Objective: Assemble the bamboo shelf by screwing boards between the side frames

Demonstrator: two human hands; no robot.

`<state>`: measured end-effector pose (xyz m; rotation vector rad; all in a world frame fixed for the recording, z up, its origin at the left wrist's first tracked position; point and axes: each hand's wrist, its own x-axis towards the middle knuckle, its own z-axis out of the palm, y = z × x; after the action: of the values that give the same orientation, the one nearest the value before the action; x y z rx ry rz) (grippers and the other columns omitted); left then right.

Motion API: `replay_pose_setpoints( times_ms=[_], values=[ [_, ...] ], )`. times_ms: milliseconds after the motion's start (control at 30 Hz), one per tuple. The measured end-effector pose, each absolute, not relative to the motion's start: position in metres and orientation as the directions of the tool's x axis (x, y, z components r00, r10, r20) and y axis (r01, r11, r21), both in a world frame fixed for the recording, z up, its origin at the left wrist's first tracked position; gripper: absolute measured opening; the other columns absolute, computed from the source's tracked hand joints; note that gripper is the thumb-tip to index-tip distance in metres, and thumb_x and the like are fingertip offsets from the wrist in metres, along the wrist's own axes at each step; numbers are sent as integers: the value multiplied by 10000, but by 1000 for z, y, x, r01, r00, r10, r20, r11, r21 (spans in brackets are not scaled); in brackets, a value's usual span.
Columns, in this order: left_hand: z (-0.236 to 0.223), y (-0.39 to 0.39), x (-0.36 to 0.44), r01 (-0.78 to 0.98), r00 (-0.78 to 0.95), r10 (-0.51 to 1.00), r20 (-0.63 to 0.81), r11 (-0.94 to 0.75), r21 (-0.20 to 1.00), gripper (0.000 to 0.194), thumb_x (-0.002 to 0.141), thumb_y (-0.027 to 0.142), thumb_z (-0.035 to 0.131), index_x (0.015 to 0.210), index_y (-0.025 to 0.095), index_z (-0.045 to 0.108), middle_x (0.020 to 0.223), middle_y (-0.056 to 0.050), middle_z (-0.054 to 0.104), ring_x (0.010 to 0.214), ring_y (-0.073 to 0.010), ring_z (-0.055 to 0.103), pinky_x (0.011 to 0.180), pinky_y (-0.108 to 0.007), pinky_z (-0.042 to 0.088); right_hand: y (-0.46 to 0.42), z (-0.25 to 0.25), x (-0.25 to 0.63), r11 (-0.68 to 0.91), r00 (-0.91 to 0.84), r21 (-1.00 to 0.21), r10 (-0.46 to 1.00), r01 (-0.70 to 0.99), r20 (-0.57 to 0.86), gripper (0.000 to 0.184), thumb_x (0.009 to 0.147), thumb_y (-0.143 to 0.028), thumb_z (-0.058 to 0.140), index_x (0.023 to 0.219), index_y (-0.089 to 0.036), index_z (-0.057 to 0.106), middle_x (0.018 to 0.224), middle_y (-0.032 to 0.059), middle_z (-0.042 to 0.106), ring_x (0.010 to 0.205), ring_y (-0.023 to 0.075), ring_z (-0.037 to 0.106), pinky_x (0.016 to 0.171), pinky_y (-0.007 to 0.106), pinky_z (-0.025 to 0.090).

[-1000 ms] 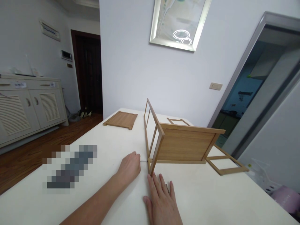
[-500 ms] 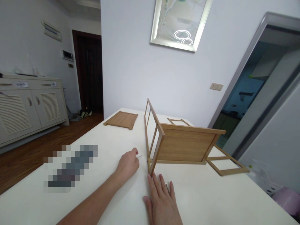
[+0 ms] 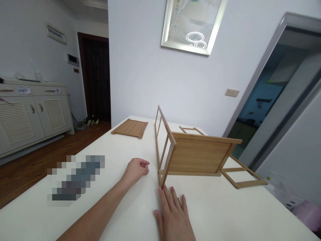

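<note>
My left hand (image 3: pixel 136 170) is closed in a pinch just left of the frame. A tiny part of a thin metal rod (image 3: pixel 147 166) shows at its fingertips; the rest is hidden. My right hand (image 3: pixel 174 214) lies flat with fingers spread on the white table, its fingertips touching the near lower end of a wooden ladder-like side frame (image 3: pixel 171 152). That frame stands on its edge. A wooden panel (image 3: pixel 200 155) joins it and stands upright to the right. Something small and dark (image 3: pixel 179 201) shows between the ring and little fingers; I cannot tell what.
A second wooden panel (image 3: pixel 130 128) lies flat at the far left of the white table (image 3: pixel 120 214). Another open wooden frame (image 3: pixel 244 174) lies right of the standing panel, part of it hidden behind. A blurred dark patch (image 3: pixel 80 177) covers something on the left.
My left hand has turned slightly, its fingers now stretched further towards the frame. Less of the thin metal rod shows. My right hand and the wooden parts have stayed put.
</note>
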<state>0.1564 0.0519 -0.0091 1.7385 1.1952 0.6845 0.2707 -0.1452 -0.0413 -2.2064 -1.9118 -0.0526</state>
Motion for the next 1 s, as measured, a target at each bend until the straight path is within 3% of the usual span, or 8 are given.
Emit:
replay_pose_setpoints(
  times_ms=[200,400,633,800,1000],
  values=[
    [-3,47,154,512,330,942,64,-236,826,196,837,299,567,808,158,699,696,-33,717,624,-150,654,615,-243,463,-146,-44,272,-113,138,-135,972,984,190,552,994,-493,331,1511,-326,236,1533,4,290,1418,320,287,1107,631,309],
    [-1,45,153,578,338,932,131,-316,753,270,859,314,518,671,191,669,619,-14,665,655,-166,609,627,-257,384,-145,-45,272,-112,139,-149,973,982,184,551,995,-500,318,1511,-327,233,1534,1,281,1419,322,284,1104,646,301],
    [-6,47,156,590,351,932,92,-297,751,272,866,269,489,756,181,722,626,-14,686,655,-155,632,613,-237,390,-145,-46,272,-103,131,-148,971,984,200,547,997,-486,332,1510,-324,232,1534,11,282,1417,325,288,1109,635,301],
    [-9,49,157,615,367,920,138,-352,705,238,862,217,510,761,185,722,785,-39,736,760,-168,644,667,-247,386,-146,-48,273,-104,131,-139,969,985,207,551,994,-490,333,1510,-332,221,1530,1,295,1414,324,295,1101,638,314],
    [-13,50,157,636,364,916,165,-375,675,185,878,186,524,891,198,708,740,-12,720,694,-144,629,647,-236,379,-146,-45,272,-113,140,-160,975,981,172,551,996,-491,319,1511,-330,208,1534,-5,275,1425,318,268,1113,640,286]
  ],
)
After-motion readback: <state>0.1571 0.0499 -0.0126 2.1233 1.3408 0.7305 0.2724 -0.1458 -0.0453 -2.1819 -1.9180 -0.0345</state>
